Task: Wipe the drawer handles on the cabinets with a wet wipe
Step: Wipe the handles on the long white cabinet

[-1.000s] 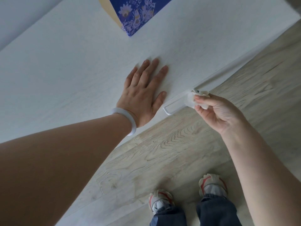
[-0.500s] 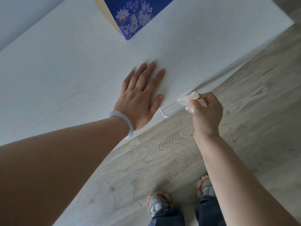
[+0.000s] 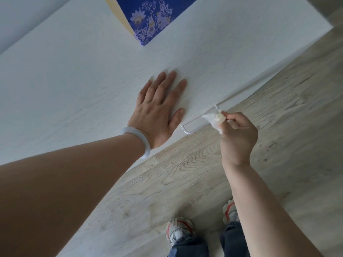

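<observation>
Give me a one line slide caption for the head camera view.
Right hand wipes the white drawer handle with a wet wipe; left hand rests flat on the cabinet top.

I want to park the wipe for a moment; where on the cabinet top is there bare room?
Bare top lies left of the left hand and between its fingertips and the blue box. It is crowded at the handle, beside the right hand and wipe.

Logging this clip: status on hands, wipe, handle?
Left hand flat on cabinet top. Right hand pinches wet wipe against drawer handle. Nothing obstructing.
</observation>
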`<control>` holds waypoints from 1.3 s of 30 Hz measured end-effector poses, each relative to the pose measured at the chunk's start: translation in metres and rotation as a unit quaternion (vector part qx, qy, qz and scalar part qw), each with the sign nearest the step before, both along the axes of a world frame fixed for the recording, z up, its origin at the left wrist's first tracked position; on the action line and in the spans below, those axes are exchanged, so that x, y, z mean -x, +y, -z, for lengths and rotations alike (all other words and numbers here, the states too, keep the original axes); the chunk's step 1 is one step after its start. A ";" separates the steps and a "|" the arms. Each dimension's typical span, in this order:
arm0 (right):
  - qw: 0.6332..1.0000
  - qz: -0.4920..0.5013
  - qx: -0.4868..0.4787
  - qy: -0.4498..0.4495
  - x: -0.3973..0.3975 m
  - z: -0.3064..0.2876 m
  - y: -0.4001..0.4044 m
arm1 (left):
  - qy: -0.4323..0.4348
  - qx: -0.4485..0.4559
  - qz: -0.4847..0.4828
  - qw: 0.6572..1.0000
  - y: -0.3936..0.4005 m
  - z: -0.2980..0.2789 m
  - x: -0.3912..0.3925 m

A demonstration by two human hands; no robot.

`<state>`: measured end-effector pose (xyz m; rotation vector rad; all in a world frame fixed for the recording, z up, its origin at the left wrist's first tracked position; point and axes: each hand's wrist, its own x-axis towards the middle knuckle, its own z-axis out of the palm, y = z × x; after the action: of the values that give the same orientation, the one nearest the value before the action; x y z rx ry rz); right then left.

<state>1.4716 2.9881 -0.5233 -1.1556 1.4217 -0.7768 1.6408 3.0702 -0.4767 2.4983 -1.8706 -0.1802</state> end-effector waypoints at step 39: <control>0.975 0.063 -0.180 -0.111 -0.009 -0.005 -0.013 | -0.005 0.003 -0.003 1.000 0.002 0.001 0.000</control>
<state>1.4806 2.9755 -0.5185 -0.6852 1.3862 -0.6777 1.6407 3.0718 -0.4775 2.5054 -1.8653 -0.1628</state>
